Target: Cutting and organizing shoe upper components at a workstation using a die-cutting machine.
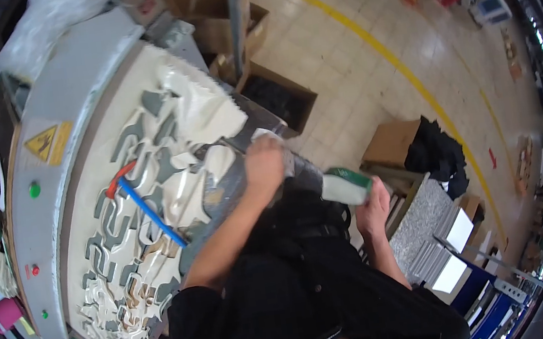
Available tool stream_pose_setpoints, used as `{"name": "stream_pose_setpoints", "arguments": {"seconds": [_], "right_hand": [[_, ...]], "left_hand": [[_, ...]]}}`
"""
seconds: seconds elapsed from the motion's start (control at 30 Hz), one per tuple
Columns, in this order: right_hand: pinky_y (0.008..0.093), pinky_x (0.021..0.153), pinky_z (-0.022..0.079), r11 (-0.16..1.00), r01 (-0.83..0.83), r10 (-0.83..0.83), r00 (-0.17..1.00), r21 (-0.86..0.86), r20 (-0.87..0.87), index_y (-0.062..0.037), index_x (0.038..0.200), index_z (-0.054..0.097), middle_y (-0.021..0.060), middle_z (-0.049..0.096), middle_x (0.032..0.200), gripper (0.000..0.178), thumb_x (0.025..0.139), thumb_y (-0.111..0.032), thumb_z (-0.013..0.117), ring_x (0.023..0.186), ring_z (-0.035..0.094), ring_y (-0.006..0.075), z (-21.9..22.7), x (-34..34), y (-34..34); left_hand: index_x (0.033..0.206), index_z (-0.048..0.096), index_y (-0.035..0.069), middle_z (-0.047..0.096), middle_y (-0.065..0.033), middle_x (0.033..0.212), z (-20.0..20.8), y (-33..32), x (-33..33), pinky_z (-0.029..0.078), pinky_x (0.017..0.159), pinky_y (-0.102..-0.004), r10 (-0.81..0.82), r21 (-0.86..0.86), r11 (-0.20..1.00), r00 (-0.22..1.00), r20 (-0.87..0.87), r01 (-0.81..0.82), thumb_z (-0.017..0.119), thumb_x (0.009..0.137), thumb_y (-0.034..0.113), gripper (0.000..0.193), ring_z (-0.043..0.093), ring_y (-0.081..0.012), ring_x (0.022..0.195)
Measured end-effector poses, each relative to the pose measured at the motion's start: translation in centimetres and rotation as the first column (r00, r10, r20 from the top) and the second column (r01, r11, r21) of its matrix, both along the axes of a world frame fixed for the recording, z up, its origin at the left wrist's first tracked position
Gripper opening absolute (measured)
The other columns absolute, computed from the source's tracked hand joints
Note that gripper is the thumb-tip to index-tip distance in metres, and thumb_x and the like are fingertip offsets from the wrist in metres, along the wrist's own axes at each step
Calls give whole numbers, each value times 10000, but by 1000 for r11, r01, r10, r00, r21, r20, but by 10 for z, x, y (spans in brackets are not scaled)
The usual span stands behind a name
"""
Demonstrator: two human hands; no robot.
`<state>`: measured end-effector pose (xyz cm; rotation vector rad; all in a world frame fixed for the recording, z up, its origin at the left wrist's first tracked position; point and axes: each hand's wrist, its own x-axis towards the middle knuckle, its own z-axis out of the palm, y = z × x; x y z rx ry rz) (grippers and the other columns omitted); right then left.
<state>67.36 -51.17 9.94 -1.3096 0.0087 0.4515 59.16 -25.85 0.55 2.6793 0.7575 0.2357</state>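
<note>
My right hand (374, 205) is closed around the end of a block-shaped thing (346, 187), green along one side and whitish on its face; its kind I cannot make out. Over the table's near edge, my left hand (264, 165) has its fingers curled at a small pale piece (267, 133); motion blurs it somewhat. Left of that hand spreads a cream, leather-like sheet (198, 110), full of cut-out gaps with grey surface showing through. A long blue bar (151, 211) with a curved red part (122, 178) at its end lies across the sheet.
A grey machine beam (74, 106) with a yellow warning sign and buttons borders the table's left side. Open cardboard boxes (279, 96) stand beyond my left hand. At right are a box with black cloth (437, 151) and a speckled grey surface (419, 225).
</note>
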Motion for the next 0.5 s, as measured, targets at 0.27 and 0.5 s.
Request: {"name": "stream_pose_setpoints", "arguments": {"seconds": [0.27,0.5], "right_hand": [[223,650,444,957,-247,274,941,150,-197,-49,1076,655,-48,602,873,314,1165,-305,498,737,520,41,-31,192,37],[223,554,287,881,-469,472,878,56,-83,-88,952,626,-103,460,737,347,1171,-310,475,630,352,10,3,203,133]], "left_hand": [[951,768,33,796,-163,1022,62,-14,67,596,819,-411,436,-359,877,844,313,-320,815,888,81,92,767,-342,913],[1186,730,-10,767,-224,1095,157,-43,161,632,770,-422,354,-181,933,883,309,-311,688,952,26,240,769,-378,935]]}}
